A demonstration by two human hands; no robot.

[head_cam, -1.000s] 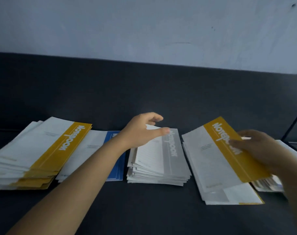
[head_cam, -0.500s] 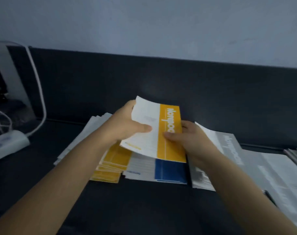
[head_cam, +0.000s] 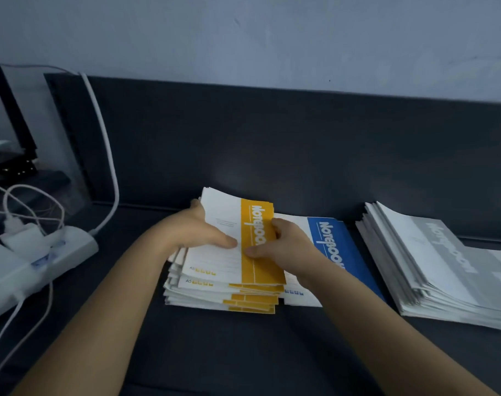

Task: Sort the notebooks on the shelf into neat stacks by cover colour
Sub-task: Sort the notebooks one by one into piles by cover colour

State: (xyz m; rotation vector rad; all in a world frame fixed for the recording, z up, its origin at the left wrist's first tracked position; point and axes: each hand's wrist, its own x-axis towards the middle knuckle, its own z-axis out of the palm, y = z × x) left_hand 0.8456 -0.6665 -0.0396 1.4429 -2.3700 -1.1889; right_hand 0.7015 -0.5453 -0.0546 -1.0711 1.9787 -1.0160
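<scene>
Since half a second ago the yellow notebook (head_cam: 225, 224) has dropped from mid-air onto the yellow stack (head_cam: 243, 302). From where I'm watching it's a dark shelf (head_cam: 272, 352) under a pale wall (head_cam: 272, 38), with a white power strip (head_cam: 43, 258) well left of the fingers. The left hand (head_cam: 203, 232) grips the notebook's left edge, thumb on the white part. The right hand (head_cam: 286, 244) pinches the yellow band, thumb on top. A blue notebook (head_cam: 338, 247) lies just right of those fingers and a grey stack (head_cam: 432, 267) sits further right. The power strip is closer in than before.
</scene>
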